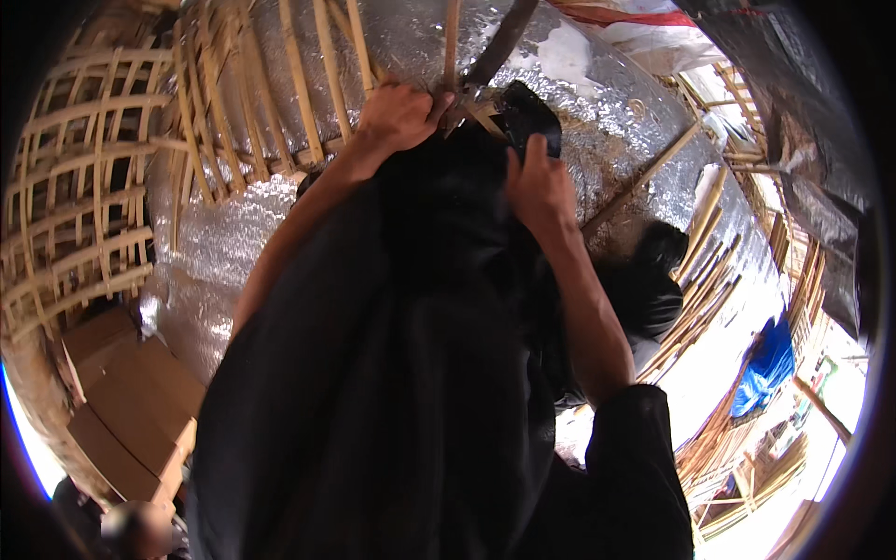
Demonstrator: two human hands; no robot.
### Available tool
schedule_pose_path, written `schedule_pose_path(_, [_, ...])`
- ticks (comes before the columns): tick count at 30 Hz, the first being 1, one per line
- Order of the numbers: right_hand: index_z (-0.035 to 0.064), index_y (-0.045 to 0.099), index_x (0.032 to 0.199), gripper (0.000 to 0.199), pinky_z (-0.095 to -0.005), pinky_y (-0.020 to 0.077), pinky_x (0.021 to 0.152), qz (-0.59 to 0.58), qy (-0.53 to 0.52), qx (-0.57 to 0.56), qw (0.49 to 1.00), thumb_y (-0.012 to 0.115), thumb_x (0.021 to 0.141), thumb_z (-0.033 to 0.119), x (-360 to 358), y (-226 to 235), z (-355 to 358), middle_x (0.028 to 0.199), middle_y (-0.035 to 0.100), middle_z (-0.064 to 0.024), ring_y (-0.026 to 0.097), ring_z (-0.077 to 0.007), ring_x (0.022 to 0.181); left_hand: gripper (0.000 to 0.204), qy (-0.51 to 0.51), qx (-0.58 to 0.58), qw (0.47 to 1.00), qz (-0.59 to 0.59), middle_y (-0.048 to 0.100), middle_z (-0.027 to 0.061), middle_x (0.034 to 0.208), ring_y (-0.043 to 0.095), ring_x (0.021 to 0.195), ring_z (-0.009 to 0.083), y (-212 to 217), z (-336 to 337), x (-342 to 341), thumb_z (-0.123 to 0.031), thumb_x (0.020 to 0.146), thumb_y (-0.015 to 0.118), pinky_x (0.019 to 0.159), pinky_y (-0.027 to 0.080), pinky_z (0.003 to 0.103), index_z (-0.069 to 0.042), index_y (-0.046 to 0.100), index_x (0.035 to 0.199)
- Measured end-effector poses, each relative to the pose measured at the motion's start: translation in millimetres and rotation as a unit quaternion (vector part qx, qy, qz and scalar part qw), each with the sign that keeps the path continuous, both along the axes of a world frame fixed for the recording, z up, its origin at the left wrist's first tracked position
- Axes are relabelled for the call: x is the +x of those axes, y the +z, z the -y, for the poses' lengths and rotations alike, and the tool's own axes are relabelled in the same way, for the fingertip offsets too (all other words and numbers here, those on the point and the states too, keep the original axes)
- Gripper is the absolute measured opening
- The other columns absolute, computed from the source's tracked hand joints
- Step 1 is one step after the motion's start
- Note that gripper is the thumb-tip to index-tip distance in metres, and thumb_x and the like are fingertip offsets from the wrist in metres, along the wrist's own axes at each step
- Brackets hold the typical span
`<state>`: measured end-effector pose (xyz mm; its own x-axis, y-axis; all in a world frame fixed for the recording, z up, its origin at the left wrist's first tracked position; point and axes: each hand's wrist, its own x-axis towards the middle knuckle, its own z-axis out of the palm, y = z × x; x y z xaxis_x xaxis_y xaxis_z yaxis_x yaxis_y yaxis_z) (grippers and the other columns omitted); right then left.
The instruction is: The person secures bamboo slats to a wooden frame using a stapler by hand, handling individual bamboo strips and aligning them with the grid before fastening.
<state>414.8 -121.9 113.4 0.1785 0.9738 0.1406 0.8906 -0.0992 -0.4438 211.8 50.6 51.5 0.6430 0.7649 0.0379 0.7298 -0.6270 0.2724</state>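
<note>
Up at the top middle, my left hand (401,114) is closed with its fingers curled, beside a joint where a thin wooden pole (452,42) and a dark thicker pole (504,42) meet. What it grips there is hidden. To its right, my right hand (543,187) is closed round a black blocky object (534,114), whose kind I cannot make out. A pale flat strip (483,119) lies between the two hands, close to the joint. My black clothing (392,373) fills the middle below them.
Silvery sheeting (210,238) lies behind, with bamboo slats (303,79) across it. A woven bamboo lattice (79,168) stands left, above cardboard boxes (140,411). Bamboo sticks (705,299) and a blue plastic sheet (765,369) are at right. Another person (138,530) shows lower left.
</note>
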Motion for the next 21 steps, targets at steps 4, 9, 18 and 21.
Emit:
schedule_pose_path(4, [0.0010, 0.055, 0.112, 0.025, -0.0538, 0.0581, 0.060, -0.071, -0.010, 0.143, 0.987, 0.067, 0.101, 0.020, -3, -7, 20, 0.079, 0.070, -0.0239, 0.071, -0.0484, 0.072, 0.067, -0.061, 0.066, 0.996, 0.010, 0.069, 0.0169, 0.068, 0.070, 0.070, 0.0385, -9, -4, 5, -0.048, 0.110, 0.044, 0.096, 0.053, 0.046, -0.006, 0.069, 0.063])
schedule_pose_path(9, [-0.0027, 0.054, 0.106, 0.022, -0.0497, 0.0569, 0.055, 0.015, 0.014, -0.047, 0.999, 0.069, 0.099, 0.012, -7, -14, 12, 0.077, 0.070, -0.0216, 0.074, -0.0444, 0.071, 0.066, -0.087, 0.017, 0.996, 0.010, 0.067, 0.0174, 0.066, 0.069, 0.067, 0.0379, -37, 7, -9, -0.046, 0.108, 0.049, 0.088, 0.056, 0.046, -0.007, 0.066, 0.059])
schedule_pose_path(18, [0.0001, 0.054, 0.107, 0.029, -0.0497, 0.0591, 0.063, 0.025, 0.045, -0.094, 0.994, 0.074, 0.097, 0.018, 3, 48, 11, 0.080, 0.072, -0.0226, 0.074, -0.0442, 0.074, 0.071, -0.083, 0.102, 0.973, 0.191, 0.068, 0.0196, 0.067, 0.070, 0.075, 0.0429, -8, 25, -5, -0.048, 0.112, 0.038, 0.099, 0.053, 0.049, -0.004, 0.069, 0.065])
schedule_pose_path(21, [0.0041, 0.054, 0.106, 0.029, -0.0532, 0.0597, 0.065, -0.020, 0.075, 0.202, 0.976, 0.066, 0.101, 0.030, 5, 0, 16, 0.081, 0.069, -0.0242, 0.072, -0.0454, 0.074, 0.063, -0.093, 0.029, 0.994, -0.041, 0.071, 0.0159, 0.070, 0.073, 0.074, 0.0343, 3, 19, -8, -0.042, 0.111, 0.044, 0.100, 0.053, 0.046, -0.008, 0.072, 0.065])
